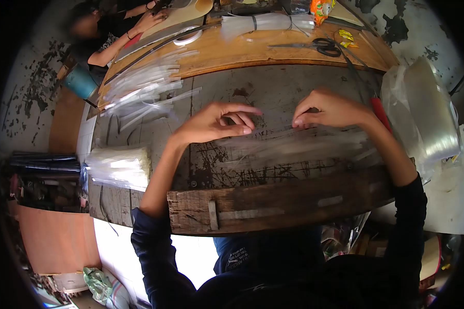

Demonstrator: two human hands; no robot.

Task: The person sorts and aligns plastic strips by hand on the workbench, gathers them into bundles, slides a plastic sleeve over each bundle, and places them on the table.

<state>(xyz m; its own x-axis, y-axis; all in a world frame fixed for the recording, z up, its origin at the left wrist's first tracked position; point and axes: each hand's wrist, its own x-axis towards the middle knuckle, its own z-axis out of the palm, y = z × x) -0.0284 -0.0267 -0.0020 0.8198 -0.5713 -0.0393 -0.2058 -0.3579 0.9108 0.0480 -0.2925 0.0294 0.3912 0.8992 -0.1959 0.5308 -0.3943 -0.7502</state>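
My left hand [222, 122] hovers over the worn grey tabletop, its index finger stretched out and apart from the thumb, holding nothing I can see. To its right, my right hand [332, 109] is closed in a pinch, thumb against fingers. A thin clear plastic strip [276, 132] seems to run from that pinch toward the left hand; it is faint and blurred. Below both hands lies a loose spread of clear plastic strips [299, 148], smeared in the picture. A thick wooden beam [278, 206] runs along the near edge, in front of my body.
More clear strips [144, 85] lie at the back left, and a strip bundle [119, 167] at the left edge. Black scissors [327, 47], a tape roll [188, 36] and a tied bundle [268, 24] rest on the wooden board [232, 54]. A large plastic roll [430, 110] stands right. Another person's hand [149, 21] works at upper left.
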